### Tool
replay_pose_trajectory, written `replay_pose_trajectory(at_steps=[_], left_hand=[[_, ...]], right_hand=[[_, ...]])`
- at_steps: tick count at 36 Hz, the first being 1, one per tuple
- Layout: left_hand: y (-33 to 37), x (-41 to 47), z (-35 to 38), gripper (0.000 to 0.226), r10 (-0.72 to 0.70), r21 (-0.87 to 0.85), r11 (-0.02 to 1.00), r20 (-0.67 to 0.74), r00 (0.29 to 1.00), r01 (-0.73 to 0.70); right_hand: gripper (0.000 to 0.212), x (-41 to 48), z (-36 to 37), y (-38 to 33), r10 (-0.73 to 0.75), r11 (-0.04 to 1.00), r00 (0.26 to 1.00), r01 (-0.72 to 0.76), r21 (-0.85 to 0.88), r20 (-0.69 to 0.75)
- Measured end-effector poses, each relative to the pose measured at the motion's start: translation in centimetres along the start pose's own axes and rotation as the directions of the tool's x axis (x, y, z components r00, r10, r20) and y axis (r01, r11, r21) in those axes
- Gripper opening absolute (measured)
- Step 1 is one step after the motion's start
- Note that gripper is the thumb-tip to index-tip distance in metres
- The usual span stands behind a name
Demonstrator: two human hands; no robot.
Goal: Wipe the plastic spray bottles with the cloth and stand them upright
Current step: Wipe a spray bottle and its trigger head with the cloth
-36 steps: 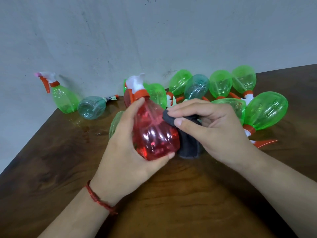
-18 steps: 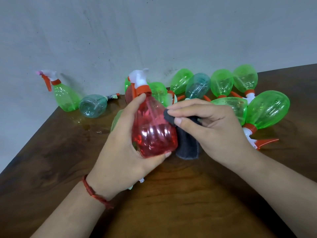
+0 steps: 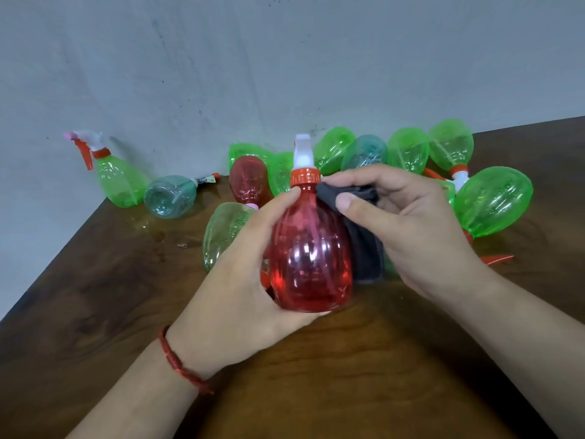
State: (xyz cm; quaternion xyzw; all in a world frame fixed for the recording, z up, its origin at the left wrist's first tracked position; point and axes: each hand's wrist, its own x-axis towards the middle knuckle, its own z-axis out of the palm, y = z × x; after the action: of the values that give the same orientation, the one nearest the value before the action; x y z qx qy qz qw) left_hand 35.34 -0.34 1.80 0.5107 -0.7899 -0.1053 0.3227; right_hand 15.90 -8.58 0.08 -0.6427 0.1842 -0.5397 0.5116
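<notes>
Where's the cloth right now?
Head view, centre: the cloth is gripped in the right hand and pressed against the right side of the red spray bottle, which the left hand holds above the table.

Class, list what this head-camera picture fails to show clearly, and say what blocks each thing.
Head view:
Cloth: mostly hidden behind the red bottle and under the right hand.
Left hand fingers: behind the red bottle.
Pale green bottle: lower end covered by the left hand.
Both forearms: cut off by the bottom edge.
</notes>
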Motion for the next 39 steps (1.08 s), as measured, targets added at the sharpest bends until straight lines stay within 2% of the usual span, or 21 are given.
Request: replay_pose_trajectory(at_steps=[1, 3, 4, 5, 9, 14, 20, 23, 28, 31, 35, 39], left_hand=[[0.3, -0.3, 0.1, 0.074, -0.005, 0.019, 1.000, 0.001, 1.000, 0.005], [0.4, -1.5, 0.9, 0.103, -0.022, -0.051, 0.999, -0.094, 0.995, 0.017], [-0.2, -2.1, 1.5, 0.113, -0.074, -0.079, 0.995, -0.183, 0.980, 0.061], [-0.6, -3.4, 1.6, 0.117, -0.108, -0.106, 0.991, -0.211, 0.972, 0.087], [-1.9, -2.6, 1.3, 0.119, -0.133, -0.153, 0.984, -0.314, 0.940, 0.088], [-2.2, -2.8, 1.2, 0.118, -0.185, -0.179, 0.976, -0.405, 0.895, 0.120], [-1.8, -2.7, 1.5, 0.117, -0.257, -0.251, 0.954, -0.423, 0.869, 0.160], [-1.4, -2.7, 1.7, 0.116, -0.263, -0.322, 0.936, -0.365, 0.893, 0.144], [-1.0, -2.8, 1.3, 0.118, -0.143, -0.294, 0.954, -0.291, 0.946, 0.054], [-0.1, -3.0, 1.5, 0.123, -0.063, -0.264, 0.965, -0.279, 0.958, -0.013], [0.2, -3.0, 1.7, 0.126, 0.035, -0.223, 0.970, -0.249, 0.968, -0.093], [-0.3, -2.8, 1.6, 0.124, 0.033, -0.171, 0.983, -0.221, 0.975, -0.072]], right_hand=[[0.022, -0.1, 0.0, 0.0, -0.023, 0.999, 1.000, 0.023, -0.040, 0.008], [0.022, -0.3, 0.1, 0.1, -0.077, 0.990, 0.997, 0.080, -0.113, 0.025], [0.022, -0.4, 0.2, 0.2, -0.107, 0.982, 0.994, 0.111, -0.151, 0.037], [0.021, -0.5, 0.3, 0.3, -0.133, 0.972, 0.990, 0.140, -0.191, 0.051], [0.022, -0.9, 0.5, 0.7, -0.210, 0.916, 0.970, 0.239, -0.322, 0.121], [0.023, -1.2, 0.6, 0.7, -0.239, 0.878, 0.949, 0.301, -0.372, 0.204], [0.024, -1.2, 0.6, 0.8, -0.221, 0.862, 0.944, 0.307, -0.403, 0.245], [0.025, -1.1, 0.6, 0.7, -0.205, 0.889, 0.956, 0.271, -0.369, 0.211], [0.024, -0.5, 0.4, 0.3, -0.157, 0.952, 0.983, 0.177, -0.249, 0.098], [0.032, -0.2, 0.4, 0.0, -0.052, 0.996, 0.997, 0.056, -0.076, 0.058], [0.029, 0.1, 0.4, -0.6, 0.119, 0.969, 0.993, -0.120, 0.216, 0.016], [0.020, 0.2, 0.3, -0.9, 0.143, 0.961, 0.990, -0.138, 0.240, -0.002]])
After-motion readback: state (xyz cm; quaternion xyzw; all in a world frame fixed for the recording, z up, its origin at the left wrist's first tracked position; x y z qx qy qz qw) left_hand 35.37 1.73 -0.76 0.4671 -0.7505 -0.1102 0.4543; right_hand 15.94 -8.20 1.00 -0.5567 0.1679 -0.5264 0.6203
